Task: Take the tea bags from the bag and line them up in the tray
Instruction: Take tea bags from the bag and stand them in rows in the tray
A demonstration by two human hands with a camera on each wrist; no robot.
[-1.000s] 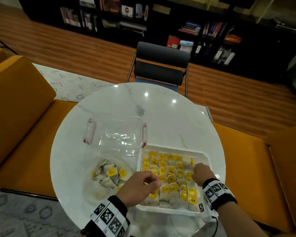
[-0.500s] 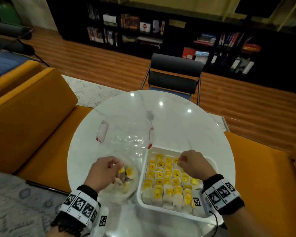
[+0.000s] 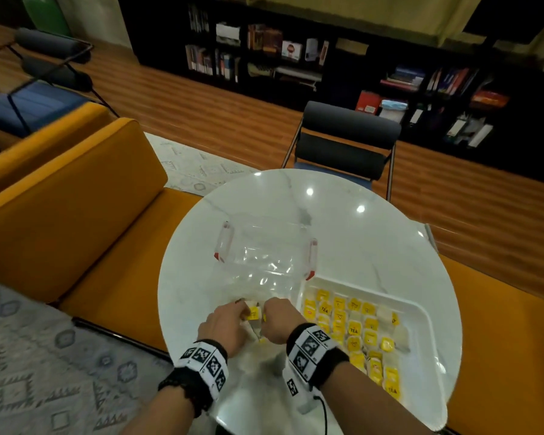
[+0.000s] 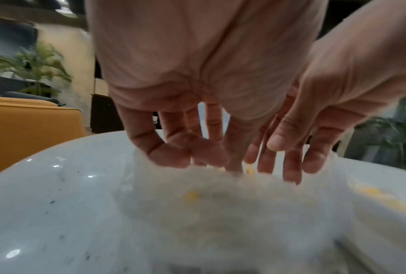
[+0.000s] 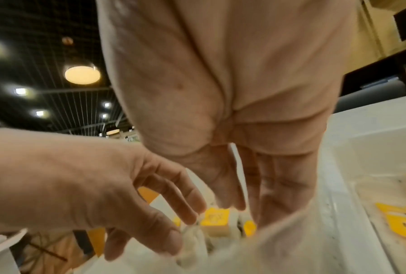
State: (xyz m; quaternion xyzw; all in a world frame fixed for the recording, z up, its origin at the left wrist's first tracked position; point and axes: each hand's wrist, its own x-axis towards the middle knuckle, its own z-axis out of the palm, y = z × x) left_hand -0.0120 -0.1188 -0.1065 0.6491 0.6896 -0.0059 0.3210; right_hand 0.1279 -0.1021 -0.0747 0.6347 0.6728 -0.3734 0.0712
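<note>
Now both hands were together over the clear plastic bag (image 3: 264, 277); a moment before, only the left one was there and the right hand was over the white tray. I judged that another pick had begun.

At the left, the left hand (image 3: 222, 324) reached down into the bag's near end, its fingers (image 4: 169, 159) bent loosely toward the heap of tea bags (image 4: 220, 196). Whether they already pinched one, I could not tell, because the film and the blur covered the tips. Between the two hands one yellow-tagged tea bag (image 3: 253, 313) stood up, just beside the left fingertips.

The right hand (image 3: 280, 320) came next, its fingers (image 5: 279, 194) nearly straight and pointing down into the bag, close to the yellow tags (image 5: 214, 216) but not clearly touching them. It seemed to grip nothing.

At the right, the tray (image 3: 421, 312) lay touching the bag's side, on the round marble table (image 3: 358, 246). Tea bags in the tray (image 3: 355, 328) stood in rows and filled most of it, so I thought that the task was well advanced, with only a few bags left to move.
</note>
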